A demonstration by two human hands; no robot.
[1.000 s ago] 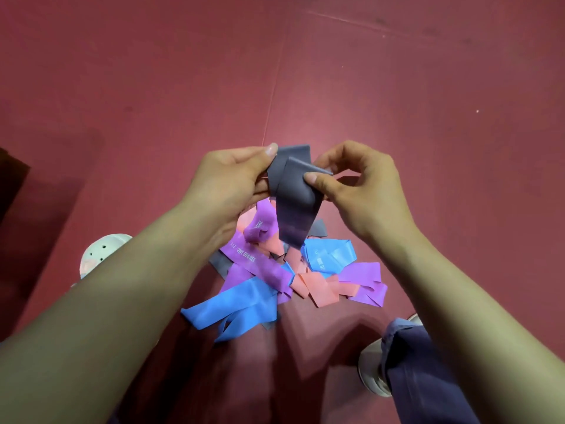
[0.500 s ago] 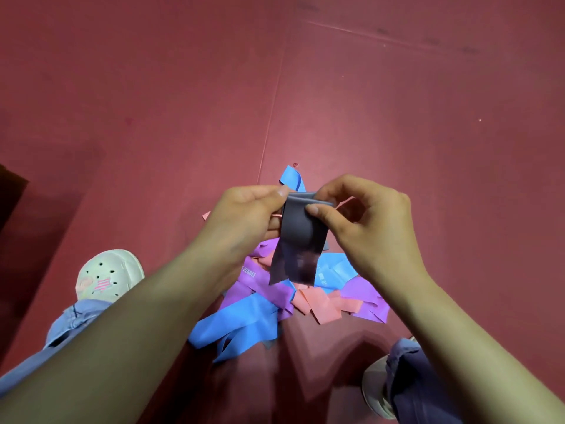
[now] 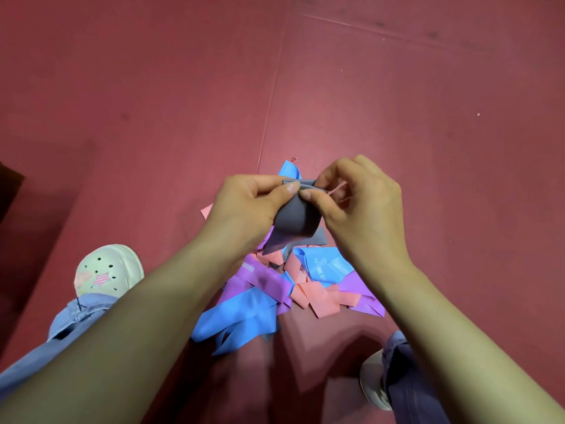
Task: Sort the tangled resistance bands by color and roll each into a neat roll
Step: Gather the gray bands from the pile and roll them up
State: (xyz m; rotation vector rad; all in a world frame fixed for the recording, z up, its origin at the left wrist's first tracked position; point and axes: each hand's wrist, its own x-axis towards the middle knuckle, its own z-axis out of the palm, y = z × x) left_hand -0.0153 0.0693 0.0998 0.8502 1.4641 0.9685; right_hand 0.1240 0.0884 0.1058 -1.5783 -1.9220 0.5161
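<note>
A grey resistance band (image 3: 295, 218) hangs folded between both hands above the pile. My left hand (image 3: 244, 209) pinches its top edge from the left with thumb and fingers. My right hand (image 3: 360, 206) pinches the same edge from the right, fingertips almost touching the left thumb. Below lies a tangled pile of bands on the red floor: blue bands (image 3: 238, 319), a purple band (image 3: 263, 278) with white lettering, salmon-pink bands (image 3: 318, 298), a second blue band (image 3: 325, 266) and a purple one (image 3: 357, 289) at the right. Another grey strip (image 3: 318, 237) lies under the held band.
I stand on a red mat floor (image 3: 428, 117) with a seam (image 3: 272, 117) running away from the pile. My left foot wears a white clog (image 3: 107, 270) at the left; my right shoe (image 3: 373, 381) and trouser leg are at the lower right.
Both hands came down and closer together with the grey band, now folded shorter and gathered at its top edge. The view tilted down, showing my left clog.
</note>
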